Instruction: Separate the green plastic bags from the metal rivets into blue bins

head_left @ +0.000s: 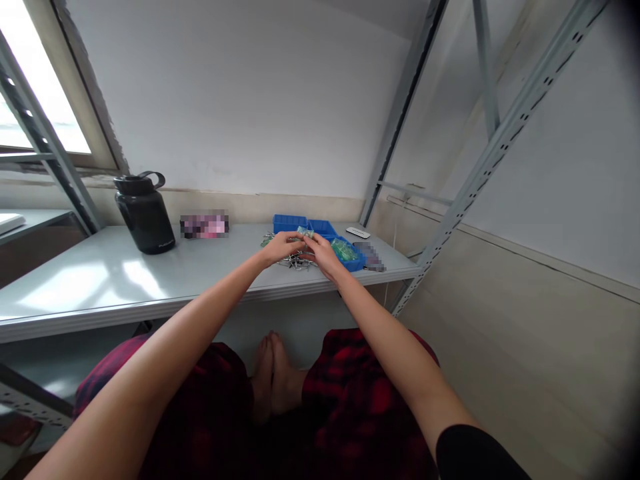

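My left hand (282,248) and my right hand (323,255) meet above the back part of the shelf table. Between their fingertips is a small, pale green, shiny piece (305,232), perhaps a clear packet; its kind is too small to make out. Fingers of both hands are closed around it. Just below lies a loose pile of thin metallic pieces (299,261), partly covered by my hands. Beside my right hand, a blue tray (358,263) holds green, shiny pieces (344,249). Some greenish pieces (267,239) also lie left of my left hand.
Two more blue bins (290,222) stand behind my hands against the wall. A black bottle (145,217) is on the left of the grey tabletop (200,273). A white computer mouse (358,233) lies at the right, near a metal upright (420,263). Two blurred-out items are also there.
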`<state>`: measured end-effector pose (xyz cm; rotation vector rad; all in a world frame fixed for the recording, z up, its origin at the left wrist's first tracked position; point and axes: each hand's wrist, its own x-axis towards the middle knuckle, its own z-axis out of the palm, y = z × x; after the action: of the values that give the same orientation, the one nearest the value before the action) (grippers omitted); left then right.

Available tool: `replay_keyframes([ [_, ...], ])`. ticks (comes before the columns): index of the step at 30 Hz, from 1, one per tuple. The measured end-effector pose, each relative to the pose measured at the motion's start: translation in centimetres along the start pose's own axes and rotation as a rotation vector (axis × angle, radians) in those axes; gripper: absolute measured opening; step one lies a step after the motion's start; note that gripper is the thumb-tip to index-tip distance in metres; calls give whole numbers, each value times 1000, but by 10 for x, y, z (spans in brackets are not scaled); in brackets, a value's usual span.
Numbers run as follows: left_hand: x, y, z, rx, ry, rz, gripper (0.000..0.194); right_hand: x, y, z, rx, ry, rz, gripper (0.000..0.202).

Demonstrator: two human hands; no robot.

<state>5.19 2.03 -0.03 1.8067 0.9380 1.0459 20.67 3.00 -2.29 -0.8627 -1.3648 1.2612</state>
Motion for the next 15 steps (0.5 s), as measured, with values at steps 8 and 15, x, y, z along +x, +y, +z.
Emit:
replay_keyframes([
  [8,4,-2,3,-39,80,-49,29,2,0,-11,2,-44,26,26],
  [15,3,0,-3,-125,261,-144,53,4,0,-15,-95,-26,-7,22],
])
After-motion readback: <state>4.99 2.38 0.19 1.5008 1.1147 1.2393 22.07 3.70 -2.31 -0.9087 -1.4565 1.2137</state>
